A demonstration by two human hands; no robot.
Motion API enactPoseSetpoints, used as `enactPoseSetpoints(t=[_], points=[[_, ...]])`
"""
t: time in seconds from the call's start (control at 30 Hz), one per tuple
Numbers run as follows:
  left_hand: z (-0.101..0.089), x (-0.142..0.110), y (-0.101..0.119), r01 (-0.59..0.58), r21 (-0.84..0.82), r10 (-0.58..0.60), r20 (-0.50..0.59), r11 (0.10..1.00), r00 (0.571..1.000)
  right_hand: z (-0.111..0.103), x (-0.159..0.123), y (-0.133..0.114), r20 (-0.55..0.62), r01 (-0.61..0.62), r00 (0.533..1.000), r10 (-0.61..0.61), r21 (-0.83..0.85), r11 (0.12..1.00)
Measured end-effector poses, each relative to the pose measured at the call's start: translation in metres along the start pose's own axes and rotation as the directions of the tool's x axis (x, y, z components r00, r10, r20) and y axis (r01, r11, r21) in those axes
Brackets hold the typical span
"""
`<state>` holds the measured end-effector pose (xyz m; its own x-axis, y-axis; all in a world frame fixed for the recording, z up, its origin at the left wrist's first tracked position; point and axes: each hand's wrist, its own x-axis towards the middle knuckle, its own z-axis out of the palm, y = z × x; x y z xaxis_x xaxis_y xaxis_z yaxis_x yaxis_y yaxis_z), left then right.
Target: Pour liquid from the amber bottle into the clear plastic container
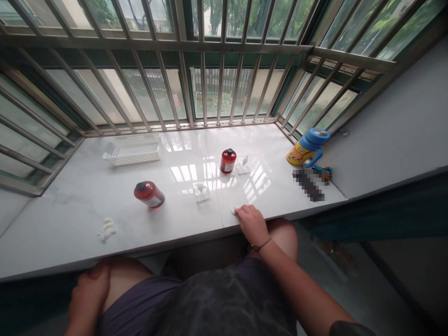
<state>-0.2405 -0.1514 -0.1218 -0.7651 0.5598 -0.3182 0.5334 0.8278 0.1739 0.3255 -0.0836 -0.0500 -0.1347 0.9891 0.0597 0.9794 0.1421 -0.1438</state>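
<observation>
My right hand (252,225) rests at the front edge of the white counter, fingers bent together. A small white piece (234,211), too small to name, pokes out at its fingertips. On my left thigh lies my left hand (91,284), holding nothing that I can see. Two red bottles with black caps are on the counter: one bottle (228,161) stands upright near the middle, the other bottle (150,194) is further left. Beside them are two small clear square pieces, a nearer one (201,192) and a farther one (244,163). White crumpled bits (107,229) lie at the front left.
A white perforated basket (135,161) sits at the back left. At the right stands a blue and yellow cup (307,147) with a handle, next to a blue and orange item (322,171) and a blurred-out dark object (308,185). Metal bars (182,46) line the window behind the counter.
</observation>
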Motion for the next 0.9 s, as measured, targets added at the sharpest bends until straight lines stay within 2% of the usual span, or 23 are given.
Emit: enactPoseSetpoints(t=[0.1, 0.2, 0.3, 0.37, 0.43, 0.5, 0.63, 0.7, 0.77, 0.83, 0.9], points=[[0.0, -0.003, 0.003, 0.022, -0.022, -0.023, -0.03, 1.0, 0.999, -0.013, 0.024, 0.07, -0.036, -0.192, 0.981, 0.19, -0.07, 0.979], [-0.004, -0.005, 0.004, 0.008, -0.022, -0.007, 0.044, 1.0, 0.999, -0.029, 0.052, 0.128, -0.056, -0.338, 0.941, 0.334, -0.119, 0.933], [-0.009, -0.007, 0.004, -0.005, -0.018, 0.007, 0.091, 1.0, 0.996, -0.038, 0.081, 0.159, -0.056, -0.398, 0.917, 0.395, -0.137, 0.907], [-0.009, -0.007, 0.003, 0.002, -0.02, 0.0, 0.084, 1.0, 0.996, -0.038, 0.099, 0.162, -0.052, -0.393, 0.919, 0.39, -0.133, 0.91], [-0.007, -0.007, 0.002, 0.01, -0.022, -0.009, 0.069, 1.0, 0.998, -0.032, 0.112, 0.152, -0.049, -0.355, 0.935, 0.351, -0.12, 0.927], [-0.005, -0.007, 0.0, 0.009, -0.027, -0.008, 0.053, 1.0, 0.999, -0.022, 0.119, 0.129, -0.051, -0.287, 0.958, 0.283, -0.102, 0.953], [-0.004, -0.007, -0.001, -0.012, -0.057, 0.014, 0.026, 0.998, 1.0, 0.002, 0.117, 0.057, -0.047, -0.059, 0.997, 0.057, -0.055, 0.997], [-0.004, -0.007, -0.002, -0.013, -0.058, 0.015, 0.028, 0.998, 0.999, 0.013, 0.112, 0.021, -0.03, 0.076, 0.997, -0.077, -0.026, 0.997], [-0.004, -0.007, -0.003, -0.012, -0.05, 0.014, 0.038, 0.999, 0.999, 0.02, 0.107, -0.006, -0.018, 0.172, 0.985, -0.172, -0.004, 0.985], [-0.003, -0.005, -0.005, -0.016, -0.049, 0.018, 0.038, 0.999, 0.999, 0.023, 0.104, -0.016, -0.02, 0.203, 0.979, -0.203, 0.002, 0.979], [-0.001, -0.004, -0.007, -0.028, -0.056, 0.03, 0.037, 0.998, 0.999, 0.022, 0.103, -0.008, -0.035, 0.169, 0.985, -0.169, -0.01, 0.986]])
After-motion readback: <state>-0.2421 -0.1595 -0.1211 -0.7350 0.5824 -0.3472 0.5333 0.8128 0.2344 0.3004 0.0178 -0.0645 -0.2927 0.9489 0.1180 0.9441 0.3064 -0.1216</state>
